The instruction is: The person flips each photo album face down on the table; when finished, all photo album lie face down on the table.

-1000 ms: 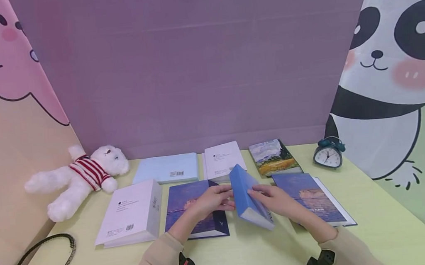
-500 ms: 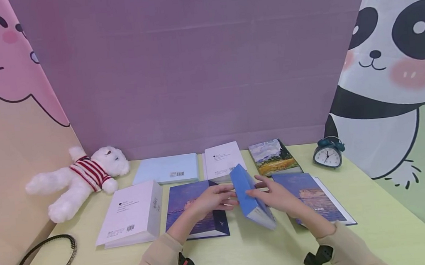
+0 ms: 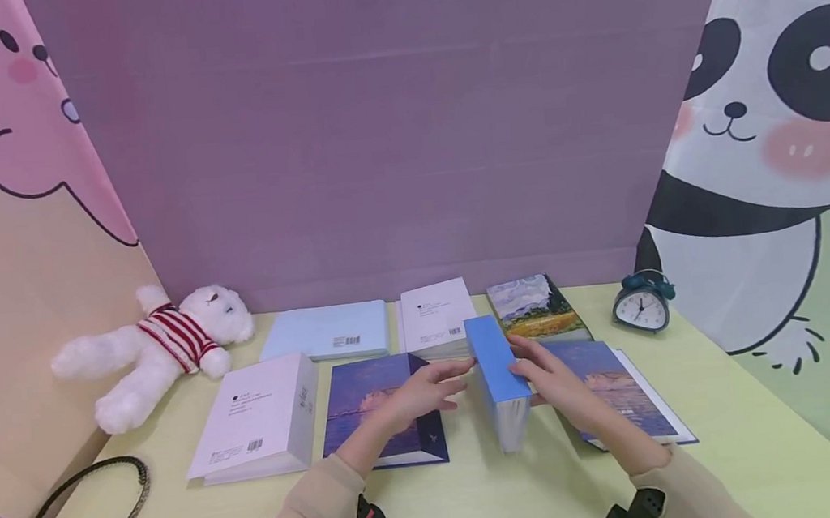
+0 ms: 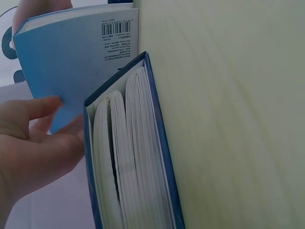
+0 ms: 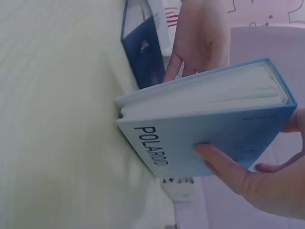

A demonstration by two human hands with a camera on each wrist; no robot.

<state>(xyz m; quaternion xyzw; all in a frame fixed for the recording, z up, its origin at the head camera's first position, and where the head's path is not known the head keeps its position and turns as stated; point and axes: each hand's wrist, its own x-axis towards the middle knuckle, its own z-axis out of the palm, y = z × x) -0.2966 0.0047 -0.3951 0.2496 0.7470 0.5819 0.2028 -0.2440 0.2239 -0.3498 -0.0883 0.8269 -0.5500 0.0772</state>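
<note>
A thick blue photo album (image 3: 498, 358) lettered POLAROID on its cover (image 5: 181, 138) stands nearly upright at the middle of the table, its spine facing up. My right hand (image 3: 560, 386) grips it from the right, thumb (image 5: 221, 162) on the lettered cover and other fingers over toward the spine. On the opposite side my left hand (image 3: 418, 393) has its fingertips right at the barcode cover (image 4: 71, 62), fingers extended and loosely apart. Below the left hand lies a dark blue album (image 3: 353, 402) with a seascape cover, partly hidden by that hand.
A second seascape album (image 3: 615, 389) lies right, partly under the right forearm. White albums (image 3: 252, 418) (image 3: 434, 314), a pale blue one (image 3: 321, 330) and a landscape-covered book (image 3: 536, 310) lie about. A plush bear (image 3: 172, 335), headband (image 3: 131, 517) and alarm clock (image 3: 641, 306) sit toward the sides.
The blue album has turned from a rightward tilt to nearly upright, spine up, and shifted slightly right. My right hand has gone along with it; my left fingers reach a little farther right.
</note>
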